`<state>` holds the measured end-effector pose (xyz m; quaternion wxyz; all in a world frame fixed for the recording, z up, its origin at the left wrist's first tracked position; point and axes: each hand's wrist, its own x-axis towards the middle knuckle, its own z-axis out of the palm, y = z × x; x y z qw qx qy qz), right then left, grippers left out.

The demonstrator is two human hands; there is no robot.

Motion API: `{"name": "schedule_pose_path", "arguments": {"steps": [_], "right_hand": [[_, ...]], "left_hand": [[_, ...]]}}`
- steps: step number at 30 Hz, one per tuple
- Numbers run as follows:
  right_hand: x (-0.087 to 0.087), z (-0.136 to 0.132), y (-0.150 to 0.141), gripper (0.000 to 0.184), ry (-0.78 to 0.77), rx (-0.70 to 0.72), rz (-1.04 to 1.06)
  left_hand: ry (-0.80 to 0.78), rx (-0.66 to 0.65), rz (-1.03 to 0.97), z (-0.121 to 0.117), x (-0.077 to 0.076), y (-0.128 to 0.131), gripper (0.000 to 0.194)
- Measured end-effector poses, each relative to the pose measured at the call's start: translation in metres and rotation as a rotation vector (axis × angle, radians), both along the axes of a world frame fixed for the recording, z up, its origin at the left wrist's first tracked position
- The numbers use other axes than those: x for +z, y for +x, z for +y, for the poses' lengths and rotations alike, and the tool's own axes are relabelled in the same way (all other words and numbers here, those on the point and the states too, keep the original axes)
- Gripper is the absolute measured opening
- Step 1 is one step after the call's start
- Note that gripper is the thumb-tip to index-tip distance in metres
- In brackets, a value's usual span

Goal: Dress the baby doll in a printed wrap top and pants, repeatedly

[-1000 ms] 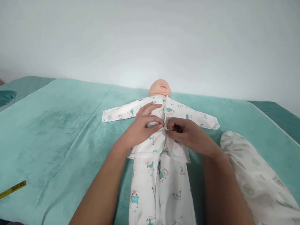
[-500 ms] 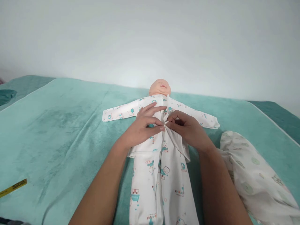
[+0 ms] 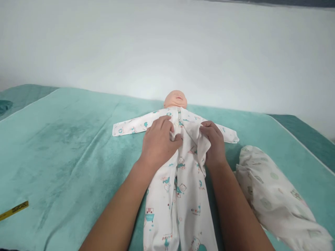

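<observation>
A baby doll point(image 3: 176, 99) lies on its back in a white printed baby shirt point(image 3: 188, 127) and matching trousers point(image 3: 162, 209), its sleeves spread wide. My right hand point(image 3: 215, 143) is closed on the shirt's front panel on the right, which is lifted and folded back from the chest. On the opposite panel rests my left hand point(image 3: 161, 139), its fingers curled at the opening edge and its thumb near the middle. The left fingertips are partly hidden, and so is the fabric under that palm.
A teal blanket point(image 3: 73, 146) covers the surface, with a white wall point(image 3: 131, 45) behind. To the right of my right forearm lies a bunched white printed cloth point(image 3: 274, 195). A yellow strip with dark print point(image 3: 14, 210) is at the left edge.
My hands have moved apart from the middle of the shirt front. The right hand has pulled its panel outward and up, and the left fingers have curled in. The view has shifted slightly.
</observation>
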<state>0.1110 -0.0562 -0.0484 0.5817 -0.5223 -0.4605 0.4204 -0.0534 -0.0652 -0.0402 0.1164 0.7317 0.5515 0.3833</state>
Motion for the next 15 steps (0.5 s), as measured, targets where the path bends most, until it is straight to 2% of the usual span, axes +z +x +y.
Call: {"name": "schedule_pose_path", "arguments": {"steps": [2,4,8,12,15], "right_hand": [[-0.007,-0.001,0.003,0.021,0.034,-0.121,0.015],[-0.015,-0.003,0.009,0.024,0.026,-0.202,-0.016],[-0.031,-0.014,0.033,0.022,-0.041,-0.232,-0.109],[-0.038,-0.038,0.077,0.021,-0.114,-0.256,-0.230],[-0.036,-0.055,0.117,0.020,-0.176,-0.251,-0.496]], "left_hand": [[0.002,0.011,-0.044,0.001,0.000,-0.003,0.017],[-0.009,0.036,-0.171,0.004,0.000,-0.010,0.016],[-0.087,0.213,-0.472,0.017,-0.003,-0.031,0.010],[-0.238,0.346,-0.634,0.030,-0.013,-0.055,0.010],[-0.213,0.412,-0.585,0.035,-0.024,-0.077,0.016]]}}
